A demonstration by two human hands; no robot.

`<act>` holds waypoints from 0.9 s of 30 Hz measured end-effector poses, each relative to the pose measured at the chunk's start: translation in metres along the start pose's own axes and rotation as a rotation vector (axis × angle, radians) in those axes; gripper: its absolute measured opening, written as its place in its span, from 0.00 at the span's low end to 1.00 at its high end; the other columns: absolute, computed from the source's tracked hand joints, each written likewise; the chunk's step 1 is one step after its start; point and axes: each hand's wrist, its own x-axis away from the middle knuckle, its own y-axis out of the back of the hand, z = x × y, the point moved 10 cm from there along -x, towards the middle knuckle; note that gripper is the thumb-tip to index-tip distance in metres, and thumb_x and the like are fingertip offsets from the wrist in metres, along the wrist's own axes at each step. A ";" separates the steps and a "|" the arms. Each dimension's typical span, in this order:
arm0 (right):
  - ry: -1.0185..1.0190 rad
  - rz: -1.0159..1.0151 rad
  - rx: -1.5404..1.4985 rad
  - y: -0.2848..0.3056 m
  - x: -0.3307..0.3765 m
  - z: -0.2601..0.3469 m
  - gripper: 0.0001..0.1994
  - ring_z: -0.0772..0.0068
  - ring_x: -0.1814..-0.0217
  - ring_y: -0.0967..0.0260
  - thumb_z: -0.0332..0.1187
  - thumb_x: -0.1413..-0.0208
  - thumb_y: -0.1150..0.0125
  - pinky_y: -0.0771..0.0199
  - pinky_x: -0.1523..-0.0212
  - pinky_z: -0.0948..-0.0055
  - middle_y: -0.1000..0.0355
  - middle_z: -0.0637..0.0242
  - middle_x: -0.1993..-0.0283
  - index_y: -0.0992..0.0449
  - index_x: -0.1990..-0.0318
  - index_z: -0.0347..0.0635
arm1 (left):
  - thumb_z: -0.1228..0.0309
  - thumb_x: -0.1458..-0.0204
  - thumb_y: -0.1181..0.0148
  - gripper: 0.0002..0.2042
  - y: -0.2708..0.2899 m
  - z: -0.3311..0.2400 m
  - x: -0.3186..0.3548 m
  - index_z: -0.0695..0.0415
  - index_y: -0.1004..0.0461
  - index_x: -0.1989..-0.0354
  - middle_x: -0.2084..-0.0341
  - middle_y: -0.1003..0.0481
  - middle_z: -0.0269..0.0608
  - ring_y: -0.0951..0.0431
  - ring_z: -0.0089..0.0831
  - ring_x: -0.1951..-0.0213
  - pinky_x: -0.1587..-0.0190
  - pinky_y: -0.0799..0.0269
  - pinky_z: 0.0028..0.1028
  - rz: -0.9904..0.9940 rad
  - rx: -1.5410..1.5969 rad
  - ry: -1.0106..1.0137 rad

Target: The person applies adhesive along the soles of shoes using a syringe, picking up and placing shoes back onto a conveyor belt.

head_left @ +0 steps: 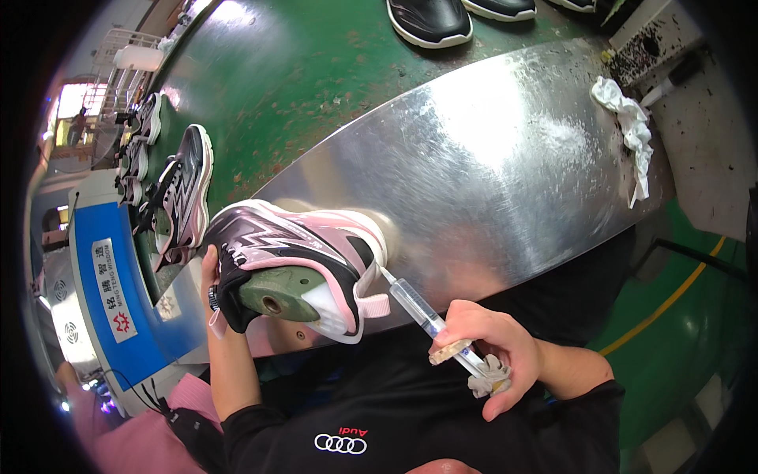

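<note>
A pink, black and silver sneaker (284, 233) lies tilted on its side over the near edge of the metal plate. A green shoe last (286, 292) with a white heel piece fills its opening. My left hand (209, 270) grips the shoe at its left end; most of the fingers are hidden behind it. My right hand (501, 347) is closed around a clear syringe (417, 306), thumb by the plunger end. White wrapping covers that end, and a tan ring sits around the barrel. The syringe's tip points at the sole edge near the heel, touching or almost touching it.
The shiny metal plate (505, 182) lies on a green worktop (276, 87). Similar shoes (185, 186) stand at the left, black shoes (430, 20) at the far edge. Crumpled white tissue (632, 130) lies at the right. A blue and white machine (106, 276) stands left.
</note>
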 end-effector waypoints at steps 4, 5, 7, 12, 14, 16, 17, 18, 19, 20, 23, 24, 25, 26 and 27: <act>-0.016 -0.006 0.010 -0.001 -0.007 0.003 0.38 0.71 0.65 0.42 0.46 0.64 0.27 0.39 0.66 0.75 0.31 0.65 0.50 0.35 0.44 0.39 | 0.58 0.41 0.58 0.22 0.029 -0.003 0.023 0.64 0.36 0.47 0.52 0.30 0.56 0.27 0.46 0.52 0.50 0.29 0.42 -0.064 0.071 -0.059; -0.012 -0.017 0.003 0.000 -0.008 0.003 0.38 0.71 0.65 0.42 0.46 0.64 0.27 0.39 0.66 0.75 0.31 0.65 0.50 0.35 0.44 0.39 | 0.58 0.41 0.58 0.22 0.035 -0.001 0.030 0.64 0.36 0.47 0.52 0.30 0.56 0.27 0.46 0.52 0.50 0.29 0.42 -0.065 0.062 -0.051; -0.003 -0.016 0.025 -0.001 -0.011 0.004 0.39 0.71 0.64 0.41 0.44 0.65 0.26 0.38 0.65 0.75 0.32 0.64 0.49 0.36 0.43 0.39 | 0.60 0.42 0.56 0.21 0.042 -0.014 0.041 0.64 0.36 0.47 0.51 0.30 0.54 0.28 0.45 0.51 0.48 0.29 0.42 -0.079 -0.072 -0.231; -0.011 -0.022 0.031 -0.005 -0.013 -0.001 0.39 0.70 0.63 0.41 0.44 0.65 0.26 0.38 0.64 0.74 0.32 0.63 0.49 0.36 0.43 0.39 | 0.66 0.46 0.50 0.20 0.007 0.009 0.050 0.60 0.35 0.46 0.50 0.31 0.47 0.28 0.37 0.52 0.51 0.30 0.32 -0.120 -0.195 -0.115; -0.012 -0.024 0.040 -0.006 -0.013 -0.001 0.39 0.70 0.63 0.41 0.44 0.65 0.26 0.38 0.64 0.74 0.32 0.63 0.49 0.36 0.44 0.39 | 0.68 0.48 0.47 0.20 0.002 0.012 0.056 0.59 0.35 0.46 0.49 0.31 0.44 0.28 0.34 0.52 0.52 0.30 0.28 -0.136 -0.210 -0.104; -0.016 -0.023 0.048 -0.008 -0.014 -0.001 0.39 0.69 0.63 0.41 0.44 0.65 0.26 0.38 0.64 0.74 0.32 0.63 0.49 0.35 0.44 0.38 | 0.71 0.49 0.44 0.21 0.005 0.011 0.068 0.57 0.35 0.45 0.48 0.31 0.41 0.29 0.30 0.53 0.53 0.30 0.24 -0.157 -0.189 -0.108; -0.021 -0.023 0.058 -0.009 -0.015 -0.001 0.39 0.69 0.63 0.41 0.44 0.65 0.26 0.38 0.64 0.74 0.32 0.63 0.49 0.35 0.44 0.38 | 0.71 0.49 0.44 0.21 0.011 0.013 0.073 0.57 0.35 0.45 0.48 0.31 0.41 0.29 0.30 0.52 0.53 0.30 0.24 -0.173 -0.170 -0.110; -0.020 -0.020 0.057 -0.010 -0.015 -0.001 0.39 0.69 0.63 0.41 0.44 0.65 0.26 0.38 0.64 0.74 0.32 0.63 0.49 0.35 0.44 0.38 | 0.71 0.49 0.45 0.21 0.017 0.013 0.079 0.58 0.35 0.45 0.48 0.32 0.41 0.29 0.30 0.52 0.53 0.31 0.24 -0.190 -0.151 -0.115; -0.021 -0.022 0.059 -0.011 -0.016 -0.001 0.38 0.69 0.63 0.41 0.44 0.65 0.26 0.38 0.64 0.74 0.32 0.63 0.50 0.35 0.44 0.38 | 0.71 0.49 0.45 0.21 0.029 0.014 0.086 0.58 0.35 0.45 0.47 0.32 0.41 0.29 0.30 0.52 0.52 0.31 0.23 -0.220 -0.113 -0.120; -0.022 -0.025 0.061 -0.011 -0.016 -0.001 0.38 0.69 0.63 0.41 0.44 0.65 0.26 0.38 0.64 0.74 0.32 0.63 0.50 0.35 0.45 0.38 | 0.71 0.48 0.46 0.21 0.049 0.014 0.093 0.60 0.36 0.44 0.45 0.33 0.43 0.30 0.31 0.50 0.50 0.32 0.25 -0.220 -0.095 -0.123; -0.012 -0.025 0.080 -0.013 -0.017 -0.001 0.38 0.69 0.64 0.41 0.44 0.65 0.26 0.38 0.63 0.73 0.32 0.63 0.51 0.35 0.45 0.38 | 0.72 0.47 0.47 0.22 0.047 0.016 0.098 0.61 0.38 0.43 0.44 0.34 0.44 0.31 0.33 0.47 0.46 0.33 0.28 -0.193 -0.146 -0.125; -0.011 -0.023 0.079 -0.013 -0.017 -0.001 0.38 0.69 0.64 0.41 0.44 0.65 0.26 0.38 0.63 0.73 0.32 0.63 0.51 0.35 0.45 0.38 | 0.72 0.46 0.49 0.22 0.043 0.017 0.097 0.61 0.39 0.42 0.44 0.35 0.44 0.33 0.34 0.45 0.43 0.35 0.31 -0.114 -0.106 -0.119; -0.015 -0.021 0.082 -0.014 -0.017 -0.001 0.38 0.69 0.63 0.41 0.44 0.65 0.26 0.38 0.63 0.73 0.32 0.63 0.50 0.35 0.45 0.38 | 0.72 0.46 0.49 0.22 0.043 0.017 0.098 0.61 0.39 0.42 0.44 0.35 0.44 0.33 0.34 0.45 0.43 0.35 0.31 -0.115 -0.107 -0.121; -0.018 -0.018 0.084 -0.014 -0.017 -0.001 0.38 0.68 0.63 0.41 0.44 0.65 0.26 0.38 0.62 0.73 0.31 0.63 0.50 0.35 0.45 0.38 | 0.73 0.46 0.49 0.21 0.041 0.017 0.099 0.62 0.38 0.42 0.44 0.35 0.45 0.33 0.35 0.45 0.42 0.35 0.31 -0.100 -0.107 -0.120; -0.019 -0.019 0.085 -0.015 -0.017 -0.001 0.38 0.68 0.63 0.41 0.44 0.65 0.26 0.38 0.62 0.73 0.31 0.63 0.50 0.35 0.45 0.38 | 0.73 0.46 0.50 0.21 0.039 0.019 0.099 0.62 0.38 0.43 0.44 0.35 0.45 0.33 0.36 0.45 0.42 0.36 0.31 -0.083 -0.107 -0.117</act>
